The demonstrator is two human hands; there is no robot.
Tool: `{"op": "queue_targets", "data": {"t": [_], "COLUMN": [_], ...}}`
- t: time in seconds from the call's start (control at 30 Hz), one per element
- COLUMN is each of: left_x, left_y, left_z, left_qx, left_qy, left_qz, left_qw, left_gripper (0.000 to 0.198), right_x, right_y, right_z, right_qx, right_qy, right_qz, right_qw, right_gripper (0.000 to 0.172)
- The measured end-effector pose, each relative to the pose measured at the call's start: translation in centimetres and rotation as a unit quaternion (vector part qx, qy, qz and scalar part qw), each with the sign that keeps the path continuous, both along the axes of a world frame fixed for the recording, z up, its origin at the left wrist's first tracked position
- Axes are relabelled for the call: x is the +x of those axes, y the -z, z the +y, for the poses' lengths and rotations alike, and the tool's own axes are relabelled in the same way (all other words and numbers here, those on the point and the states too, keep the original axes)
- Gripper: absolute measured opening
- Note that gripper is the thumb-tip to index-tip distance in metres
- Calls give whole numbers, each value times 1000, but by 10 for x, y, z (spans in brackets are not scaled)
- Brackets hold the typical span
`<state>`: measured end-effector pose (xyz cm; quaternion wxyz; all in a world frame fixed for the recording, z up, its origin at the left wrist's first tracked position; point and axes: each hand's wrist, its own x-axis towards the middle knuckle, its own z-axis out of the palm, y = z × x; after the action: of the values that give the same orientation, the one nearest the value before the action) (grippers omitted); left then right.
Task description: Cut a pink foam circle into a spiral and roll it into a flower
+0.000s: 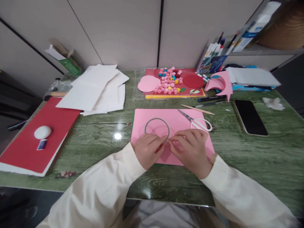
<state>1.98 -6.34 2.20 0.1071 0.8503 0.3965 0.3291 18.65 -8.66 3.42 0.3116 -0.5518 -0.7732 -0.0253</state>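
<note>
A thin grey-green ring, which looks like a narrow roll of tape (157, 118), is held upright over a sheet of pink paper (144, 115). My left hand (149, 148) is closed on its lower edge, thumb and forefinger pinching near its lower right side. Close beside it, my right hand (190, 148) makes a pinch with the fingertips almost touching the ring. What lies between those fingertips is too small to make out. White-handled scissors (193, 121) lie on the pink paper, just beyond my right hand.
Behind lie a pointed wooden stick (198, 109), pens, pink cutouts (149, 83) and small paper flowers (169, 82). A phone (250, 117) rests at right. On the left are white papers (95, 88) and red paper (30, 142) bearing a white egg-shaped object (42, 132).
</note>
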Motion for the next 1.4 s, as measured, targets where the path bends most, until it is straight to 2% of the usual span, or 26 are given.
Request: {"op": "queue_targets", "data": {"t": [0.17, 0.27, 0.33, 0.4, 0.43, 0.5, 0.57, 0.63, 0.7, 0.77, 0.8, 0.83, 0.9, 0.93, 1.03, 1.1, 1.13, 1.2, 1.27, 1.3, 1.4], "left_x": [1, 5, 5, 0, -4, -18, -31, -40, -38, -28, -20, -13, -1, 3, 7, 7, 7, 7, 9, 10, 13], "left_y": [-11, -18, -19, -12, -7, 7, 20, 26, 22, 11, 5, -2, -12, -14, -14, -11, -9, -8, -7, -6, -6], "left_z": [-5, -15, -17, -9, 0, 23, 46, 60, 59, 45, 34, 23, 4, -3, -10, -10, -10, -12, -16, -18, -21], "left_qx": [-1, -7, -1, 7, 14, 18, -7, -49, -60, -85, -134, -211, -390, -455, -551, -588, -602, -614, -611, -602, -561], "left_qy": [3, 22, 51, 45, 43, -29, -115, -125, -129, -112, -80, -38, 45, 49, 26, 22, 23, 27, 30, 28, 18], "left_qz": [-18, -53, -77, -66, -41, 4, 45, 83, 61, -21, -78, -142, -250, -290, -370, -383, -378, -354, -322, -308, -277], "left_qw": [1000, 998, 996, 997, 998, 999, 992, 987, 988, 990, 985, 966, 885, 840, 748, 712, 703, 704, 723, 736, 780], "left_gripper": [21, 15, 16, 20, 21, 22, 23, 24, 31, 34, 30, 25, 24, 22, 16, 17, 17, 16, 15, 14, 10], "right_x": [-3, 6, 17, 27, 32, 38, 39, 38, 35, 29, 26, 23, 18, 17, 17, 19, 21, 25, 27, 28, 25], "right_y": [0, 4, 6, 8, 8, 8, 8, 9, 8, 5, 3, 0, -6, -9, -13, -13, -12, -11, -11, -12, -17], "right_z": [0, 10, 19, 27, 30, 32, 32, 30, 27, 22, 18, 14, 6, 3, -4, -5, -6, -7, -9, -9, -9], "right_qx": [-71, -69, -81, -158, -199, -276, -323, -348, -362, -372, -377, -391, -393, -385, -364, -328, -290, -179, -103, -110, -192], "right_qy": [-2, 33, 67, 46, 24, -17, -40, -54, -64, -83, -101, -131, -179, -189, -212, -211, -203, -168, -126, -115, -104], "right_qz": [65, 120, 196, 325, 400, 520, 590, 617, 619, 600, 580, 547, 478, 445, 353, 292, 252, 162, 113, 115, 128], "right_qw": [995, 990, 975, 931, 895, 808, 739, 704, 694, 703, 715, 728, 765, 786, 835, 873, 901, 956, 980, 981, 967], "right_gripper": [5, 4, 2, 7, 10, 13, 13, 14, 16, 16, 16, 15, 14, 14, 20, 23, 23, 26, 26, 24, 11]}}
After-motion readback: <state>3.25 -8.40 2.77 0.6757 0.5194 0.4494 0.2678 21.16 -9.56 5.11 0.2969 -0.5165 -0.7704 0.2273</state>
